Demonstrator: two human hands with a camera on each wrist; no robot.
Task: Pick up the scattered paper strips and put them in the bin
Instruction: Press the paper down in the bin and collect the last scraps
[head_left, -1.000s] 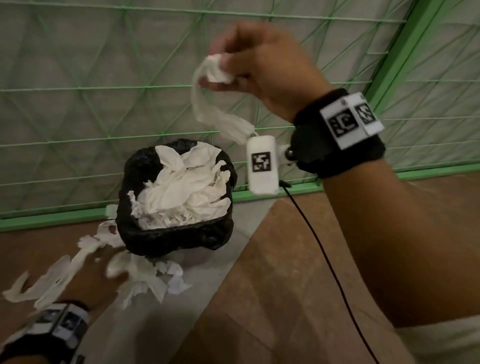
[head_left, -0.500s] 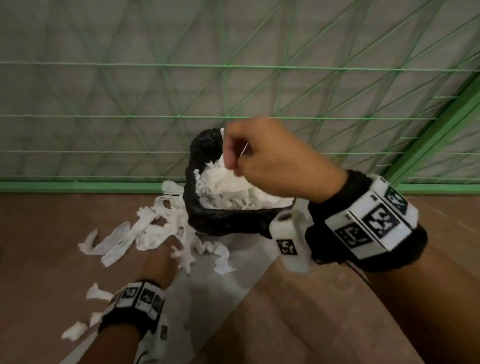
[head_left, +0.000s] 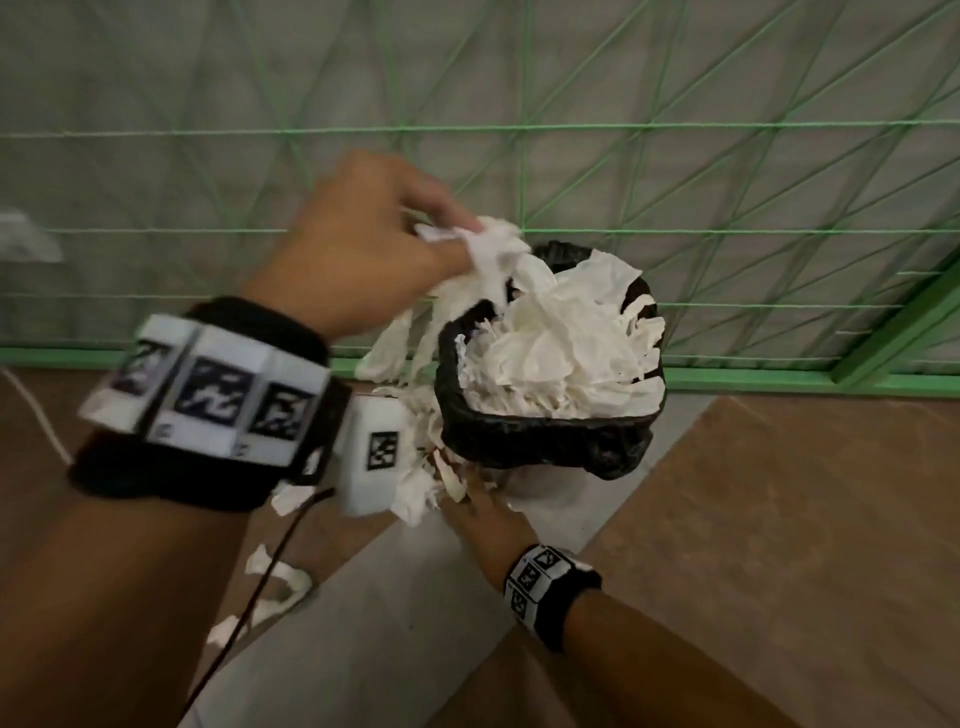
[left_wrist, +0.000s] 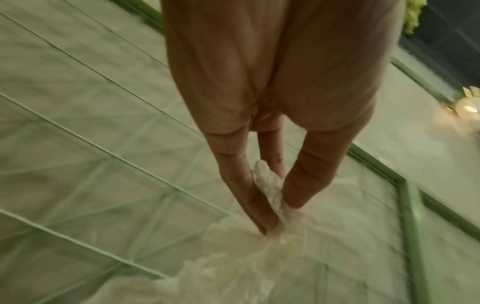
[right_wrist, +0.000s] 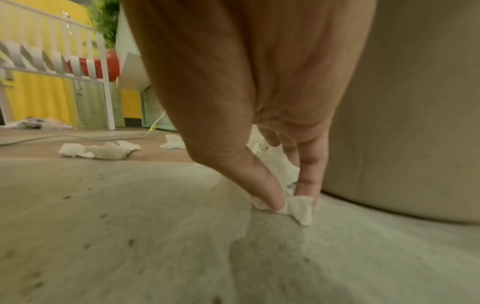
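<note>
Swapping roles: left hand (head_left: 363, 244) now pinches white crumpled paper strips (head_left: 488, 254) over the black-lined round bin (head_left: 545, 441), where the right was a second ago, while right hand (head_left: 488, 512) pinches a floor scrap (right_wrist: 298, 207) at the bin's base. Bin's heaped; overflow looks likely.

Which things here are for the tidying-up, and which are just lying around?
For the job:
- left hand, pinching a bunch of strips
- right hand, pinching a scrap on the floor
- bin, heaped with paper
- loose strips on the floor

Just lying about:
- green netting
- black cable
- striped barrier
</note>
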